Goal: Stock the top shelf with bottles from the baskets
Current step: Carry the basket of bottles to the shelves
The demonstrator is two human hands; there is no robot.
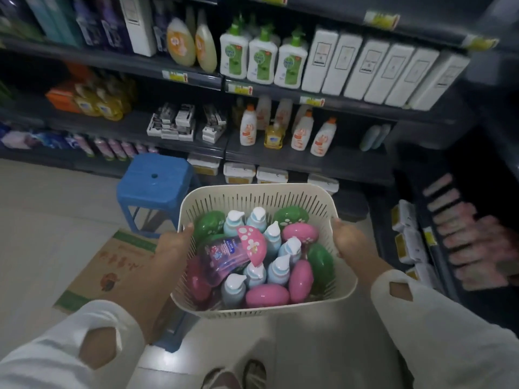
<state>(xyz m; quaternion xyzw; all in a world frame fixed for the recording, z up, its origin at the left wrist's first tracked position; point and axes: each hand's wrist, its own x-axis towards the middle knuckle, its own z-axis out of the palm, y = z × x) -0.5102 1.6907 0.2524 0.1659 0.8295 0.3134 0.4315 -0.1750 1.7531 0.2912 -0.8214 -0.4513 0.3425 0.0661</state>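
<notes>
Left hand (172,248): grips the basket (252,197) by its rim at 9 o'clock, with the thumb hooked over the edge and the fingers hidden below.
Right hand (349,240): grips the rim at 3 o'clock the same way.
Basket: held clear of the floor in front of the body, roughly level, facing the shelves (309,161) at 12 o'clock.
Bottles: they fill the basket. The pale blue pump bottles (273,240) stand upright among pink and green domed caps. One pink-capped bottle (224,254) lies loose across the others, toward 9 o'clock.
Step in hand: probably carrying the load to the shelving, since nothing has been lifted out yet.
Doing it well: keep both grips even and the rim level, because the loose bottle could roll out if the basket tips.
Set-down: the blue stool (154,178) at 11 o'clock looks a fair perch and would free a hand. The cardboard box (112,265) at 8 o'clock sits lower.
First pick: the loose bottle, as it blocks the others.
Top shelf: I cannot tell whether it is in view, and it is likely above the frame.
</notes>
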